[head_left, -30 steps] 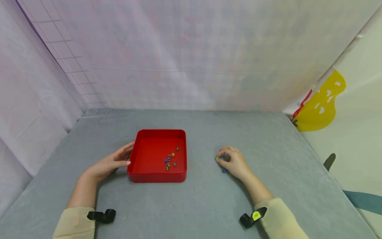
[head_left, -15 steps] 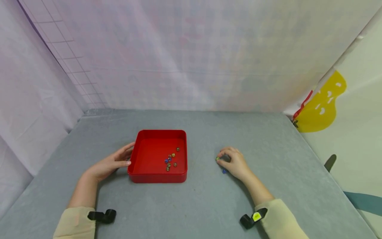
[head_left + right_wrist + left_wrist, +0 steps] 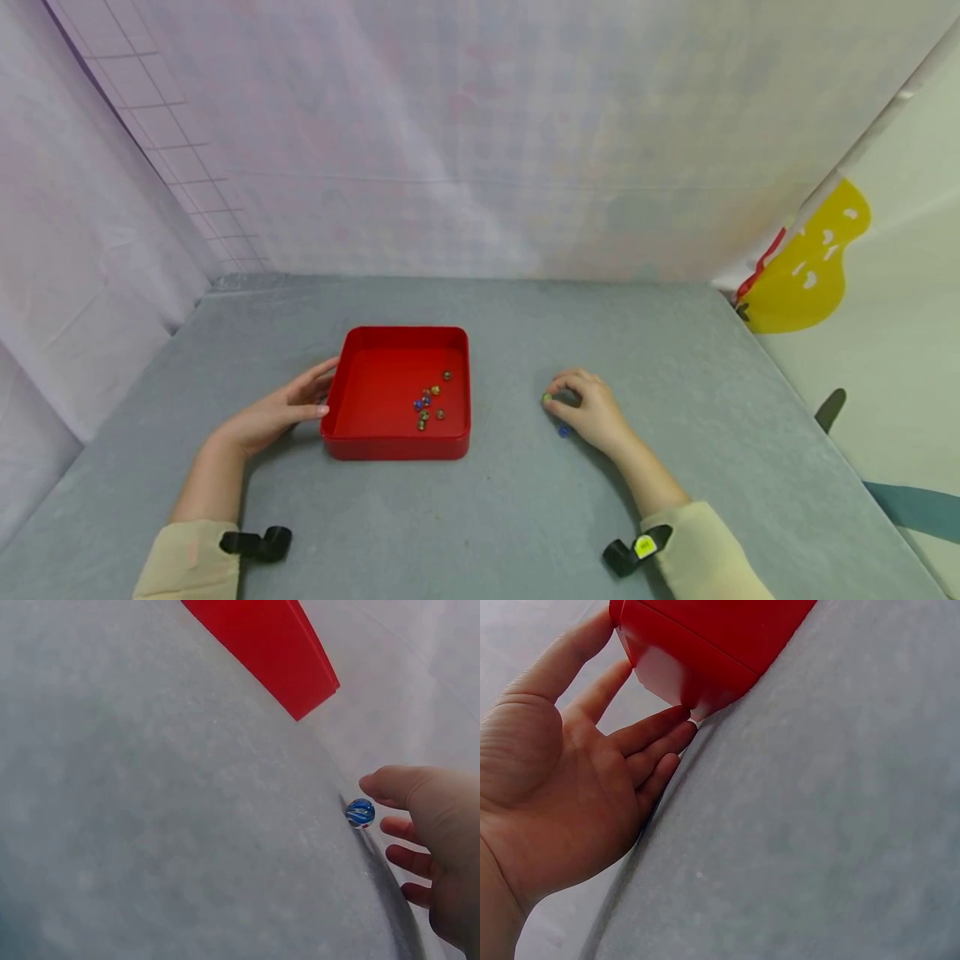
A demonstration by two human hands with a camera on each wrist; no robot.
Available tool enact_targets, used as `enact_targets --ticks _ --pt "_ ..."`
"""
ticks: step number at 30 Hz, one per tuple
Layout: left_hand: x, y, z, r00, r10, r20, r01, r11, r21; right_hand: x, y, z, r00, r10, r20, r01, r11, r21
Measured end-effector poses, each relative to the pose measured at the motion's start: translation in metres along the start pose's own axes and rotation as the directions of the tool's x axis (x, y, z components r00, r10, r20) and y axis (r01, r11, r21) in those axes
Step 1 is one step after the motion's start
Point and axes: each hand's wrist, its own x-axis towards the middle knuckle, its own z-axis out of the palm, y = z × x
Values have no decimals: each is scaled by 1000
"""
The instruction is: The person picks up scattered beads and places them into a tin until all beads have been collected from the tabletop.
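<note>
A shallow square red tray [image 3: 375,367] holds several small glass marbles toward its right side, among them a blue marble [image 3: 418,404] and a yellowish marble [image 3: 436,390]. My left hand [image 3: 273,412] touches the tray's left wall with fairly straight fingers, thumb at the rim; in the left wrist view the fingertips meet the red side. To the right of the tray, my right hand [image 3: 588,408] pinches a yellow-green marble [image 3: 547,398] between thumb and index finger, low over the table. Just below that hand lies a blue swirled marble [image 3: 360,813] on the cloth; the pinched marble is hidden in the right wrist view.
A grey cloth-covered table [image 3: 480,533] spreads under both hands. White patterned curtains [image 3: 480,150] rise behind the table and on its left side. Along the right edge hangs a pale sheet with a yellow printed shape [image 3: 802,267].
</note>
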Motion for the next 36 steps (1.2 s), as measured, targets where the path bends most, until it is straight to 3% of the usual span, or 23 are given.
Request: enact_targets --ticks 12,29,36 --pt "0 -1 0 1000 7 2 -7 1000 -6 0 -4 -3 1000 -13 -23 14 999 47" --pt "0 0 0 999 46 26 -46 999 -6 0 -21 -4 999 -28 -31 29 999 28" --pt "0 1 0 1000 20 13 -20 1000 -2 0 -27 0 998 -52 -23 52 998 18"
